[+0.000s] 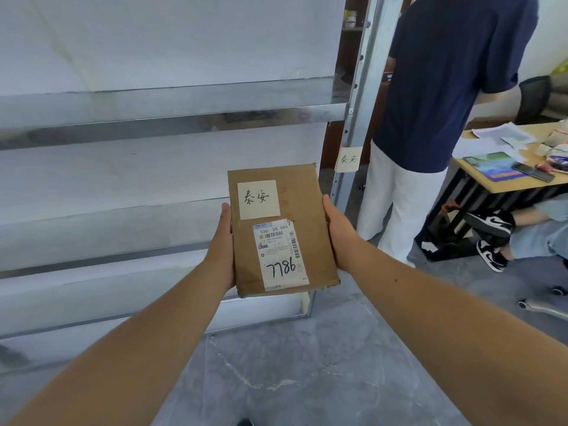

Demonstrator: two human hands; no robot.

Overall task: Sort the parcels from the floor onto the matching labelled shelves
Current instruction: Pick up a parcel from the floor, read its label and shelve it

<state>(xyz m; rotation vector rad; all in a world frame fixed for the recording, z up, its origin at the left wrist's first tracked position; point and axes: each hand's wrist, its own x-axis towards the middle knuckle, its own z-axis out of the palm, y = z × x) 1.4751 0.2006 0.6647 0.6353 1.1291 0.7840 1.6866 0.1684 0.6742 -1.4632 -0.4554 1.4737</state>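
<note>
I've got the cardboard parcel [281, 230] clamped btwn both hands: left hand [222, 244] pressed flat on its left edge, right hand [336, 232] on the right edge. It's held in mid-air, in front of the metal shelves [172, 118], near the upright's handwritten note [347, 159].

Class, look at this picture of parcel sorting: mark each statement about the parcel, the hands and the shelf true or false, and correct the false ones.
1. Both the left hand and the right hand grip the cardboard parcel. True.
2. The parcel lies on the floor. False: it is held up in front of the shelf rack.
3. A handwritten note is stuck on the parcel. True.
4. The shelf post carries no label. False: a paper label is fixed to it.
5. The parcel's number reads 1234. False: 7786.
</note>
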